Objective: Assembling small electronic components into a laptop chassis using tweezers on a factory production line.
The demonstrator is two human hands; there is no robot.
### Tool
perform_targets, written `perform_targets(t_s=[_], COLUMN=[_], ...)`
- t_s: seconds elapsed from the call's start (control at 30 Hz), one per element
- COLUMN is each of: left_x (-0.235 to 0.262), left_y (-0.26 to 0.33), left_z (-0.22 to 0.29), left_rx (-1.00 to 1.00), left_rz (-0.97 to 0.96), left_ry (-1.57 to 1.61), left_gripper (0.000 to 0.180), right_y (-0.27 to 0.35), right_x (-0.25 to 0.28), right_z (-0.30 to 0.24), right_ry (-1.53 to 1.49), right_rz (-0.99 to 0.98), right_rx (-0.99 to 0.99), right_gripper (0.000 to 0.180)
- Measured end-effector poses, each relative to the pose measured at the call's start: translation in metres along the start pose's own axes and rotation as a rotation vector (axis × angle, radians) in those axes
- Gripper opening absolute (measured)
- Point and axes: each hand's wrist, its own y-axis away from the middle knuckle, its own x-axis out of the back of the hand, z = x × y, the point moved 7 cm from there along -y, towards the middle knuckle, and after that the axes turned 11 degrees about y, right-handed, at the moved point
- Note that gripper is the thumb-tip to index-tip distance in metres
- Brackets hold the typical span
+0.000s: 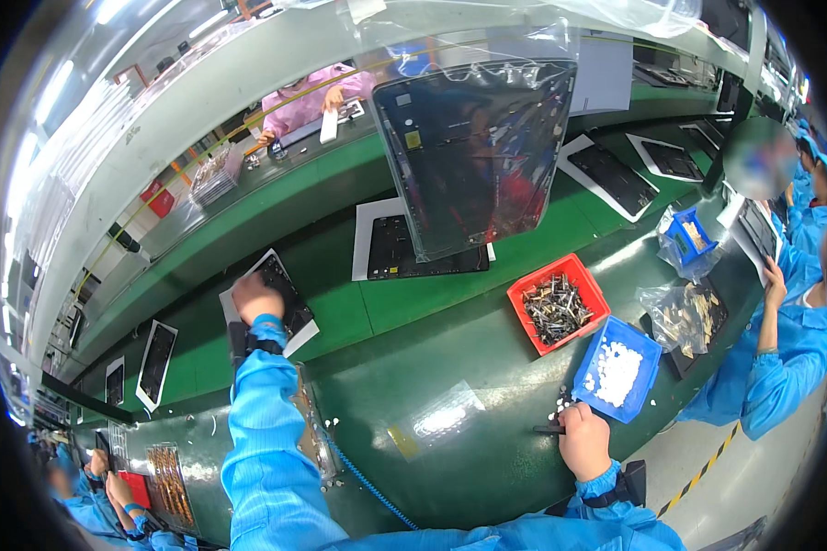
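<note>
My left hand [258, 299] stretches far forward over the green conveyor belt, at a black laptop-sized panel [296, 310] that lies on a white sheet. Its fingers are blurred and partly hidden, so whether they grip the panel does not show. At the near right, my right hand [585, 443] is closed around a slim black tool [549, 430] whose exact kind I cannot make out. Just beyond that hand stands a blue bin [657, 354] of small white pieces, with a few small loose pieces beside it. A red bin [516, 297] full of small metal parts stands farther back.
A bagged black panel [473, 151] hangs overhead at centre. Another panel [423, 248] lies on the belt behind it. A clear plastic bag [446, 418], a blue coiled cord [368, 487] and a tray [309, 422] are on the bench. Co-workers [772, 340] sit at both sides.
</note>
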Motion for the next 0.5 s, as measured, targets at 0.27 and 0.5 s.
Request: perform_targets(t_s=[0.27,0.5], left_x=[-0.054,-0.078], left_y=[0.027,0.029], left_z=[0.134,0.135], left_rx=[0.005,0.219], left_rz=[-0.369,-0.305], left_ry=[0.411,0.55], left_gripper=[0.013,0.011], right_y=[0.003,0.015], right_x=[0.013,-0.001], right_z=[-0.029,-0.033], right_ry=[-0.274,-0.211], right_rz=[-0.021,-0.093], right_rx=[0.194,0.233], right_gripper=[0.022,0.02])
